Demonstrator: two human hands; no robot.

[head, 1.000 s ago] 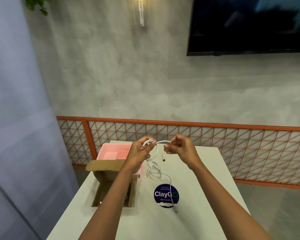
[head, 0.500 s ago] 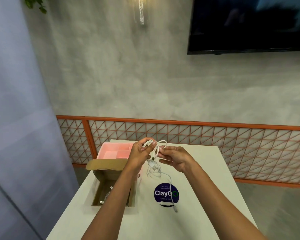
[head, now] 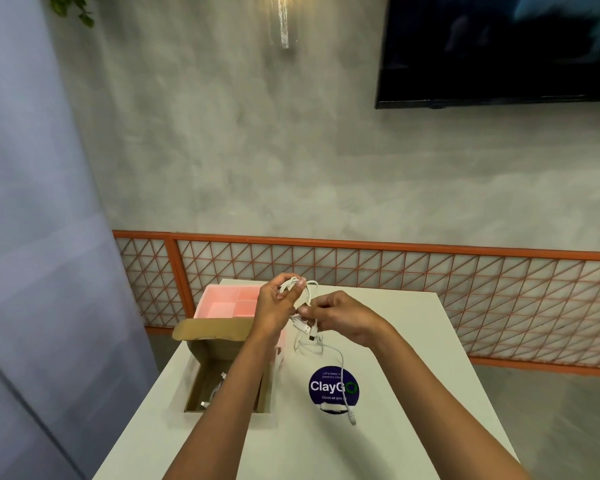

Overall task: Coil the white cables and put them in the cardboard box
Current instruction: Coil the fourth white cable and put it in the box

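While raised over the far half of the white tabletop (head: 413, 375), curls the left grip (head: 274, 306) round several loops of white cable (head: 311, 289), fingers wrapped over the bundle. Pinches the same cable just below the loops with the right grip (head: 342, 317), thumb and fingertips pressed together on it. Lets the loose tail hang to a slack curl on the tabletop and run across the round blue sticker (head: 329, 389) to an end plug just past its near edge. Keeps the open cardboard box (head: 196, 386) left of the sticker, under the left forearm, with a second cable (head: 216, 389) lying inside. Has the pink tray (head: 222, 303) just behind the box's raised flap.
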